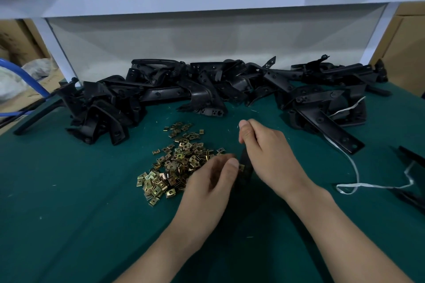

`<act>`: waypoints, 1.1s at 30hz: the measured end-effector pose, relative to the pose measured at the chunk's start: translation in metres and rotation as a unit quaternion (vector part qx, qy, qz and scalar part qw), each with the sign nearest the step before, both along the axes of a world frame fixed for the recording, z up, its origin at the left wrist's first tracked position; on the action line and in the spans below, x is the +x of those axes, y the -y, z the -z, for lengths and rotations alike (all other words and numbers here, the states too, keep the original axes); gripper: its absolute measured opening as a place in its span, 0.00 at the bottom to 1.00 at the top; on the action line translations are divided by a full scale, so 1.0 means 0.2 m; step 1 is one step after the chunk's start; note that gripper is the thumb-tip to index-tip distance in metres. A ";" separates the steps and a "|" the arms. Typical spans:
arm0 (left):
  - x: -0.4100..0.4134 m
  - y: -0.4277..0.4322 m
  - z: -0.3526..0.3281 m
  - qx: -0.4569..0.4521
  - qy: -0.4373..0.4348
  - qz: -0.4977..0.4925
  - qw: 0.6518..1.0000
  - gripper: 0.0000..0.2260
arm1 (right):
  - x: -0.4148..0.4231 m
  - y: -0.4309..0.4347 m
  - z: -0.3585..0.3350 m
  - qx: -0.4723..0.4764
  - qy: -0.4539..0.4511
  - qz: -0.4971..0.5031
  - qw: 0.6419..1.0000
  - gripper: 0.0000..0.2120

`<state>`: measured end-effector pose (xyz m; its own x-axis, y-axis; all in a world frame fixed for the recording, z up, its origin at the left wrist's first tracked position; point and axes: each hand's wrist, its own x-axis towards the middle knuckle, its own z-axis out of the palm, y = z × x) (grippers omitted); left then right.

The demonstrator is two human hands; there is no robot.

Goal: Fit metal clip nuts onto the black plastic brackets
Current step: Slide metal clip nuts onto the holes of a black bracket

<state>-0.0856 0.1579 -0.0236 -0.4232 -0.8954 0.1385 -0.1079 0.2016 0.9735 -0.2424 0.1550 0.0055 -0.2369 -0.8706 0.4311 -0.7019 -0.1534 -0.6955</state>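
- The right hand (pixel 266 151) is clenched round a black bracket (pixel 245 174), fingers wrapped over it and thumb pointing up and away from the person; the hand hides most of the bracket, and only a dark strip shows below the knuckles.
- The left hand (pixel 211 181) is just beside it, fingers curled. Its thumb and fingertips pinch a clip nut (pixel 241 167) right against the bracket's edge. The hand is motion-blurred, so I cannot tell how far the nut sits on the plastic.
- Directly left of the left hand, touching its fingertips, lies a loose heap of clip nuts (pixel 177 163), brass-coloured and spread flat on the green mat (pixel 80 213).
- Beyond both hands, a long pile of brackets (pixel 202 89) runs across the back of the mat, tangled and overlapping.
- To the right of the right hand, one long bracket (pixel 326 127) juts out of that pile toward the person.
- A white string (pixel 355 167) trails from under that bracket, down past the right wrist and off to the right.
- Far left of the hands, a blue tube (pixel 25 73) curves beside the table.
- Above the pile stands a white shelf frame (pixel 207 0), with cardboard boxes (pixel 407 53) to its right.
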 end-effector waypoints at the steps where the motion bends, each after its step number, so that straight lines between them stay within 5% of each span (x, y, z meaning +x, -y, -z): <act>1: -0.01 -0.01 0.01 -0.021 0.030 -0.003 0.999 0.15 | 0.00 0.00 0.00 -0.006 0.001 0.007 1.000 0.19; 7: -0.04 -0.02 0.03 -0.192 0.167 -0.034 0.966 0.14 | 0.03 0.00 -0.01 -0.008 0.008 -0.001 1.000 0.18; 33: -0.02 -0.03 0.02 -0.273 0.235 -0.105 0.927 0.17 | 0.11 0.00 -0.02 -0.002 -0.012 0.019 1.000 0.18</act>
